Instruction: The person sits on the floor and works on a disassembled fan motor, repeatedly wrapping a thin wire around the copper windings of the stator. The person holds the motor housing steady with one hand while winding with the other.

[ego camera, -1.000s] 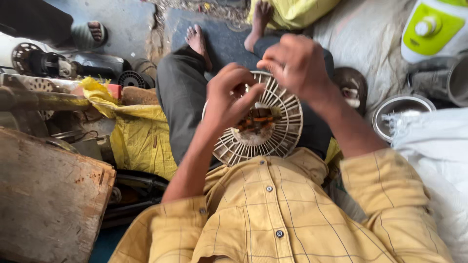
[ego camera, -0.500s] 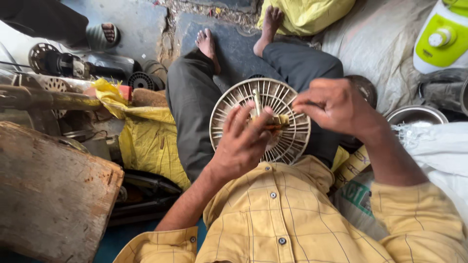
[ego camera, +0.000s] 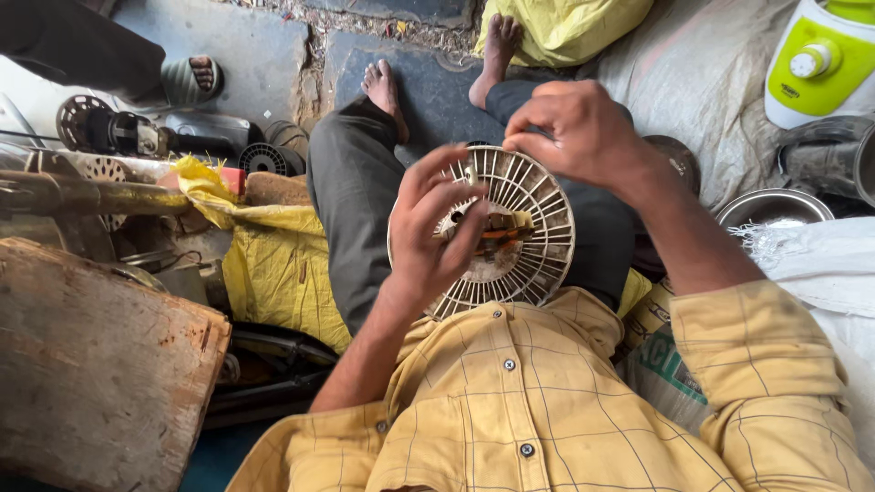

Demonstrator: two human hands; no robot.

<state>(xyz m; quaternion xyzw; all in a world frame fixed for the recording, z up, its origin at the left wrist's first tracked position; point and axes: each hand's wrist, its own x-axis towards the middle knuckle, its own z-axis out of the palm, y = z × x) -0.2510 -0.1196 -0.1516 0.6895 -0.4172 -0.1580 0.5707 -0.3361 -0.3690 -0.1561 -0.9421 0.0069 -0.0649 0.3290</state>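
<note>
A round white plastic fan grille with a rusty brown hub [ego camera: 510,246] lies on the lap of the person. The left hand [ego camera: 433,232] grasps its left rim, with the fingers over the hub. The right hand [ego camera: 579,132] hovers above its upper edge, fingertips pinched together; what they pinch I cannot tell. A crumpled yellow plastic bag [ego camera: 273,273] lies left of the grille.

Grey stone floor [ego camera: 246,55], daylight

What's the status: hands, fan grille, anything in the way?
Left hand grips grille hub. Right hand pinches at rim. Fan grille rests on lap. Nothing blocking.
</note>
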